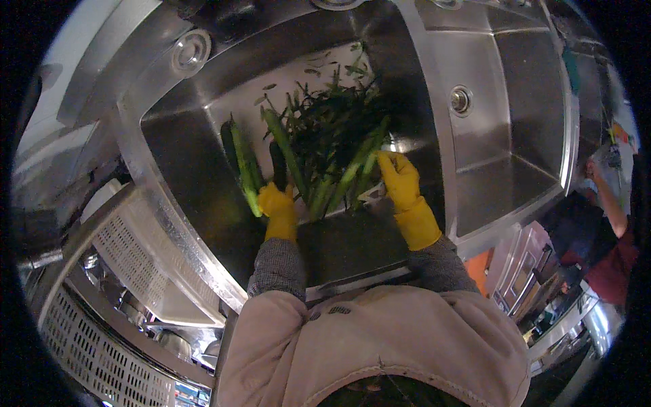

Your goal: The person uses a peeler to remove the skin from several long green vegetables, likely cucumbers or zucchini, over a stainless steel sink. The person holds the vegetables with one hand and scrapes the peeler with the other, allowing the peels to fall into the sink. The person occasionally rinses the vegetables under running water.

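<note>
In front of me is a deep stainless-steel sink basin (351, 254). A heap of dark green leafy vegetables (330, 114) lies inside it, and loose leaves are scattered at the far end. My left hand (277, 201), in a yellow rubber glove, closes around the near end of a long dark green vegetable (278, 163). Lighter green stalks (246, 170) lean just left of that hand. My right hand (399, 173), gloved the same way, has its fingers curled beside more long green stalks (353, 170). Whether it grips one is unclear in the blur.
A second steel basin (480, 137) with a drain (461, 100) adjoins on the right. White perforated plastic baskets (147, 259) stand at the left, outside the sink rim (183, 224). At the far right, another person's forearm (608, 198) shows.
</note>
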Action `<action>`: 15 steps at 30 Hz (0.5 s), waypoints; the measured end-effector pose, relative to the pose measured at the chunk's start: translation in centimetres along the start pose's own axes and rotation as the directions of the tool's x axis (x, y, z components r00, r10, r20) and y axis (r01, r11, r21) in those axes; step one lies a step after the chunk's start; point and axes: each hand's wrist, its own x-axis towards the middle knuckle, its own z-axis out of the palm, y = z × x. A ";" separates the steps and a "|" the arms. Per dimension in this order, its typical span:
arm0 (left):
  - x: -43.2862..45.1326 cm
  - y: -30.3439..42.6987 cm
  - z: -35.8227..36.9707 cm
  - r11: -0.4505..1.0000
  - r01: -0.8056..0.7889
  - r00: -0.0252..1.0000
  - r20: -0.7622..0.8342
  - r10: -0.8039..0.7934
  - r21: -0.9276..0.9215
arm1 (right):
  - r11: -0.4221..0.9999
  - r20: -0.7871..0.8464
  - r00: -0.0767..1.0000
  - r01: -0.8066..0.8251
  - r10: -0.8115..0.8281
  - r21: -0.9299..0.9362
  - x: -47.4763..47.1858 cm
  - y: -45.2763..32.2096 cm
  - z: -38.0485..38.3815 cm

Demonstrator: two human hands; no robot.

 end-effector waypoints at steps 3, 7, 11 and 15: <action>1.3 -3.0 1.6 0.988 -0.137 0.986 0.083 0.143 -0.069 | 0.998 0.012 0.999 -0.046 0.046 -0.050 -1.3 -3.4 0.6; -1.1 -1.4 -3.2 0.781 -0.141 0.978 0.035 0.204 -0.609 | 0.989 0.004 0.998 0.066 -0.066 -0.133 -0.6 -2.9 -0.1; -3.3 -2.0 -5.4 0.574 -0.120 0.960 0.052 0.275 -0.810 | 0.995 -0.036 0.998 0.054 -0.058 -0.085 -0.2 -5.4 0.4; -9.3 0.5 -13.0 0.292 0.026 0.857 0.172 0.486 -0.956 | 0.983 -0.069 0.981 0.181 -0.179 0.028 0.8 -8.6 2.7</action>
